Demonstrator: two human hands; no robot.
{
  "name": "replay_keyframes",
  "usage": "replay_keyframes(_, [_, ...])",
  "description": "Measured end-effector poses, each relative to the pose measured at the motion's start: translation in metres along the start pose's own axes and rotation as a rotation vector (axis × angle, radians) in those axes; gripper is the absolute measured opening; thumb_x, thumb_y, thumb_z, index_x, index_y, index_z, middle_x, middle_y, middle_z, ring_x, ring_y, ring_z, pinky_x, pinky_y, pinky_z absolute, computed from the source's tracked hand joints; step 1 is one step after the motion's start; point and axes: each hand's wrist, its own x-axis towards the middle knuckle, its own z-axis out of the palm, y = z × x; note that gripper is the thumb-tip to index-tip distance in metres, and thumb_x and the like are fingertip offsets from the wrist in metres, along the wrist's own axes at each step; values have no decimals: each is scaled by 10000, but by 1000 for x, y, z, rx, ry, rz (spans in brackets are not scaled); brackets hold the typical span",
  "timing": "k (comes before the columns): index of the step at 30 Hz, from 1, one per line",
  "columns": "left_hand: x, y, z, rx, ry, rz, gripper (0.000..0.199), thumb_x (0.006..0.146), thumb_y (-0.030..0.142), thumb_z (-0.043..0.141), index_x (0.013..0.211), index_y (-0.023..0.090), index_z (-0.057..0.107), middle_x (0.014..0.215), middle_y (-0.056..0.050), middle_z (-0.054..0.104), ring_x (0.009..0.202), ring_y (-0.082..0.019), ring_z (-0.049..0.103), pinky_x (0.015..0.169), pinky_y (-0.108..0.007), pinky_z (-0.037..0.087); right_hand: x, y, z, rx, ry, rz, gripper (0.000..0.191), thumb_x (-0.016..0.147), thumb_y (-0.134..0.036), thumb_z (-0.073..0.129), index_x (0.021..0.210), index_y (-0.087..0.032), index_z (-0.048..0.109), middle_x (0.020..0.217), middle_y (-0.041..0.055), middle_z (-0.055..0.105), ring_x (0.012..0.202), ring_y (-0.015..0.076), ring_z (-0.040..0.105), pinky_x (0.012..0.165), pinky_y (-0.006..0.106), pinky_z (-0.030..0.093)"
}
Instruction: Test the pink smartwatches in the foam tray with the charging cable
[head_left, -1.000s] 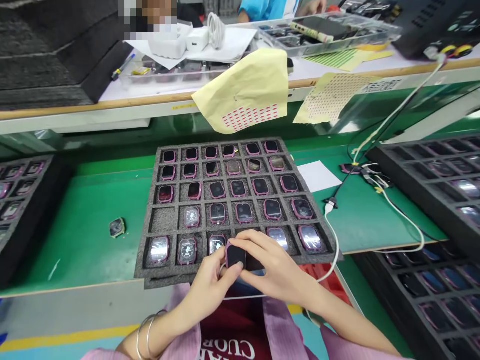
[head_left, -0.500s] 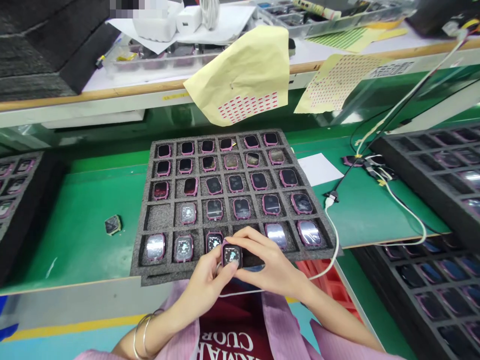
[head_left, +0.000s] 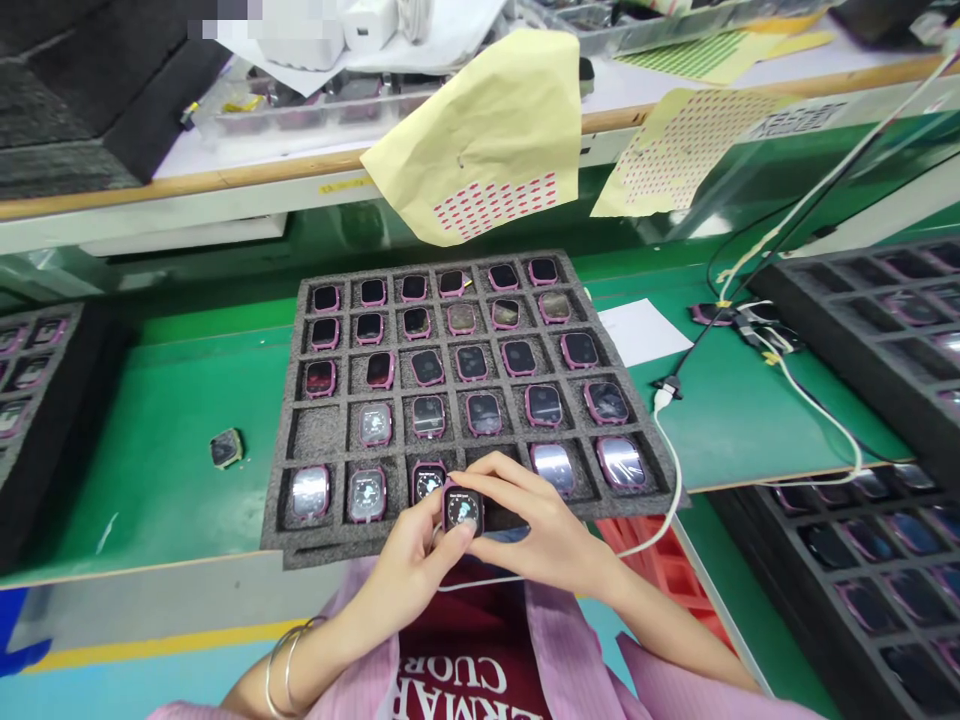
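Observation:
Both hands hold one pink-framed watch [head_left: 463, 508] over the front edge of a grey foam tray [head_left: 319, 432]. Its dark screen is lit with a watch face. My left hand [head_left: 415, 550] grips its left side, thumb on the lower screen. My right hand [head_left: 536, 520] pinches the upper right edge between curved fingers and thumb. Rows of similar watches lie in the tray's compartments; one with a lit face [head_left: 429, 483] sits just behind my left fingers. The compartment under my right hand is partly hidden.
A loose watch [head_left: 226, 448] lies on the green table at left. More foam trays stand left [head_left: 67, 400] and right [head_left: 847, 320]. White paper [head_left: 645, 332] and a white cable [head_left: 670, 450] lie right. Yellow sheets [head_left: 510, 130] hang from the shelf.
The view has shifted slightly, so the shelf and hanging sheets sit a little higher. Both hands keep the same hold on the watch.

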Motion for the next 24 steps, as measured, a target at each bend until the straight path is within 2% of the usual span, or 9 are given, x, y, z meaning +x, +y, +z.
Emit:
replay_keyframes(7, [1, -1, -1, -18, -14, 4, 353, 915, 334, 527, 1208, 140, 564, 1116, -78, 658, 1034, -224, 576, 938, -329, 422, 1, -1, 0, -16, 2, -3, 493, 801, -130, 682, 1275, -155, 549, 1023, 76, 561, 909, 191, 562, 789, 339, 501])
replay_keyframes(12, [1, -3, -1, -2, -10, 0, 362, 907, 342, 538, 1198, 128, 563, 1047, -78, 656, 1003, -233, 580, 923, -346, 430, 1, -1, 1, -24, 17, -12, 494, 801, -117, 671, 1278, -150, 548, 1020, 77, 560, 907, 191, 563, 785, 337, 504])
replay_keyframes(18, [1, -4, -1, -14, -12, 24, 361, 914, 345, 530, 1218, 152, 555, 1109, -74, 645, 1029, -225, 568, 931, -334, 420, 1, 0, 0, -33, 11, -9, 497, 805, -130, 673, 1285, -153, 545, 1024, 82, 559, 909, 196, 562, 777, 343, 507])
replay_keyframes(24, [2, -5, -1, 42, -11, 17, 315, 902, 377, 536, 1096, 137, 596, 891, -44, 635, 935, -218, 563, 889, -330, 432, 0, 1, 3, -40, 26, -10, 510, 805, -125, 666, 1295, -182, 535, 1024, 75, 564, 906, 196, 567, 779, 352, 510])
